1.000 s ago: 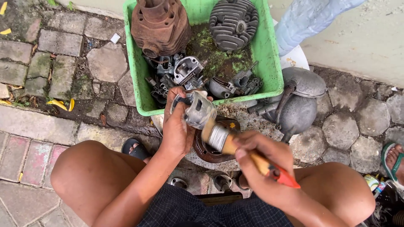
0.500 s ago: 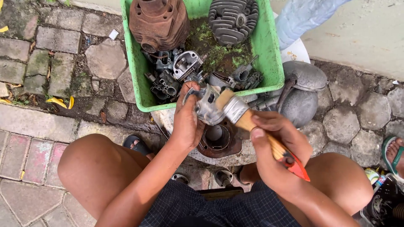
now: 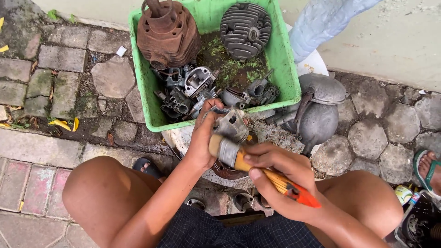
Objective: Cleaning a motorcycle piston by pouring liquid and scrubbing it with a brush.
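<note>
The left hand (image 3: pixel 202 140) holds a small engine part (image 3: pixel 231 124) just in front of the right hand (image 3: pixel 275 177), whose paintbrush (image 3: pixel 248 163) touches that part. Beyond both hands sits a tub (image 3: pixel 282 69) with engine parts in it; an engine casing (image 3: pixel 317 110) lies right of it.

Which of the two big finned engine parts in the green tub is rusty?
The rusty cylinder at the tub's back left; the finned head beside it is dark grey.

left hand (image 3: pixel 204 140) clenched, right hand (image 3: pixel 275 177) clenched
</note>
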